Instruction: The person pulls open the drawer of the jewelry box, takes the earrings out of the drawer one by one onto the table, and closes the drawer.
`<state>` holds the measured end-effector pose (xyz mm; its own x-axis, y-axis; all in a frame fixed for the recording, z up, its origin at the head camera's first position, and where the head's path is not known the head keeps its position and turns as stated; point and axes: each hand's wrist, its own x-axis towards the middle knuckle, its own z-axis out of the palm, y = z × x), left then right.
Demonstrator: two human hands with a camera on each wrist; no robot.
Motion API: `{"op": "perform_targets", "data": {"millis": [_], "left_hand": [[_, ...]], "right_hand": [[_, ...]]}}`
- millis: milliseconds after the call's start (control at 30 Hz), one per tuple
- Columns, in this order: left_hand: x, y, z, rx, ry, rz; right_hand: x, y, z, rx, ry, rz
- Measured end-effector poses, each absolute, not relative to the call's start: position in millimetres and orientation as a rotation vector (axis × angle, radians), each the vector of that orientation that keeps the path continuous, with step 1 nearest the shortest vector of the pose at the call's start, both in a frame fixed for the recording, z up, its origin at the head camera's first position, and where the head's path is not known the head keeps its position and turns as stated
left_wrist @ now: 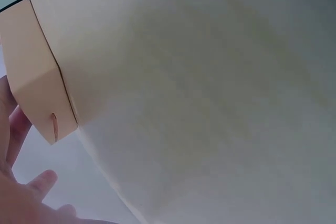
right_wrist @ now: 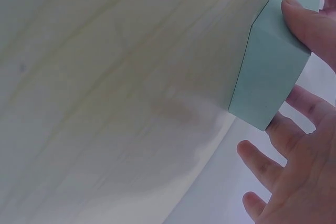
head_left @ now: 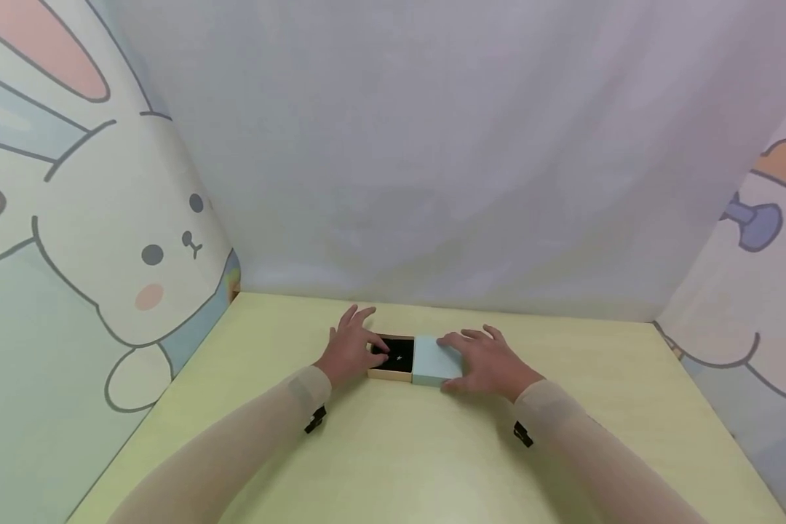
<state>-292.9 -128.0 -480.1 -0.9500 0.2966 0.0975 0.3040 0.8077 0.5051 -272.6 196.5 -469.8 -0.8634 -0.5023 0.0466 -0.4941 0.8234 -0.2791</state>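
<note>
Two hands on a small sliding box at the middle of a yellow table.

The yellow table (head_left: 432, 451) is walled by a pale curtain (head_left: 432, 145) at the far side, a rabbit-print panel (head_left: 85, 240) on the left and a printed panel (head_left: 760, 240) on the right. Near the far middle lies the box: its pale blue sleeve (head_left: 435, 360) on the right, its tan tray (head_left: 389, 373) drawn out to the left, showing a black lining (head_left: 399, 353) with a tiny pale item on it. The right hand (head_left: 491, 360) clasps the sleeve, thumb on one side and fingers on the other. The left hand (head_left: 350, 349) rests on the tray's left end, fingers spread and nearly straight, one fingertip on the lining.
</note>
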Motion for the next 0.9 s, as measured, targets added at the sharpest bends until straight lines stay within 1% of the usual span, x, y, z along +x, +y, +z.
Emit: {"op": "perform_targets", "data": {"millis": [467,900], "left_hand": [[-295.7,-127.8,-485.3,-0.580,-2.899,-0.671],[-294.0,-123.9,-482.4,-0.627,-2.866,-0.610]], "right_hand": [[-268.3,194.5,-467.2,-0.824,2.984,-0.434],[-269.6,194.7,-470.2,-0.816,2.985,-0.427]]}}
